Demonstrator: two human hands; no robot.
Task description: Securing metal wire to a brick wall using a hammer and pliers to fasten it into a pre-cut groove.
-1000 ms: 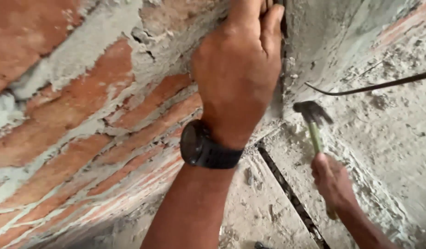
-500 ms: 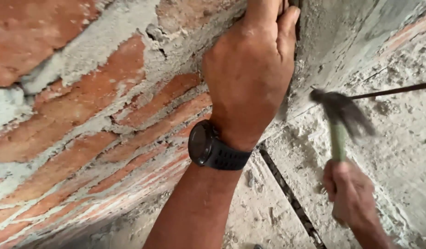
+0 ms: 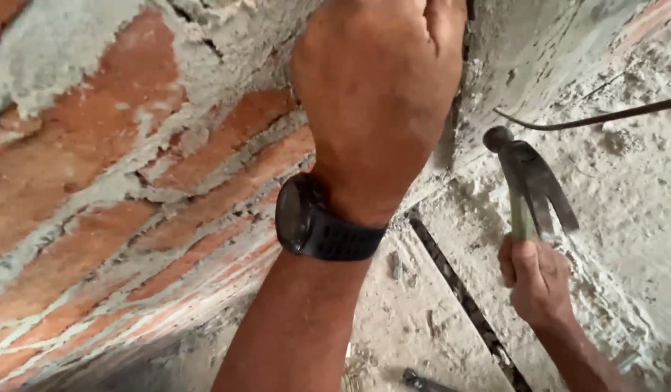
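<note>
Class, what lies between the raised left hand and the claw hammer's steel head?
Head view: only bare grey mortar wall separates left hand and hammer.

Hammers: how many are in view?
1: the hammer at right, gripped by the right hand near the wall. The dark tool at bottom edge is unclear.
</note>
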